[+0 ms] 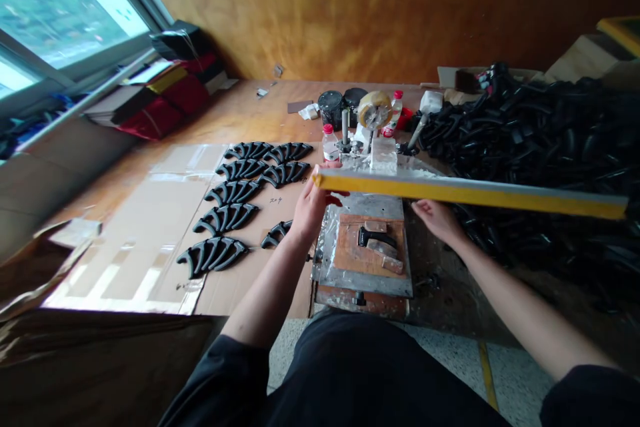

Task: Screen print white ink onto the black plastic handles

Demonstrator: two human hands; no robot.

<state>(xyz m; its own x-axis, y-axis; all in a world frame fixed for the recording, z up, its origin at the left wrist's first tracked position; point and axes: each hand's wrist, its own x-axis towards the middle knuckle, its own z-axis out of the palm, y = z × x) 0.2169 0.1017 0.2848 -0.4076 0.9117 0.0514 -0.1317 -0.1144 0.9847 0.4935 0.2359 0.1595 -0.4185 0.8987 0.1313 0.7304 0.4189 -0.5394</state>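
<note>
My left hand [311, 203] grips the left end of a long yellow-and-silver bar [470, 195], which is seen edge-on and spans to the right above the work plate. My right hand [436, 219] is just below the bar, by the plate's right side. Its fingers are loosely bent and apart, with nothing visible in them. Between my hands, a curved black handle [377, 237] lies among small blocks on a brown wooden board [349, 260]. That board rests on a grey metal plate [327, 273]. Whether the bar touches my right hand is unclear.
Rows of similar black handles [220, 255] lie on cardboard [135, 227] to the left. A large heap of black pieces [530, 127] fills the right side. Behind the plate stand a tape roll [375, 110], bottles [330, 140] and dark tins [331, 109]. Red folders [173, 103] sit near the window.
</note>
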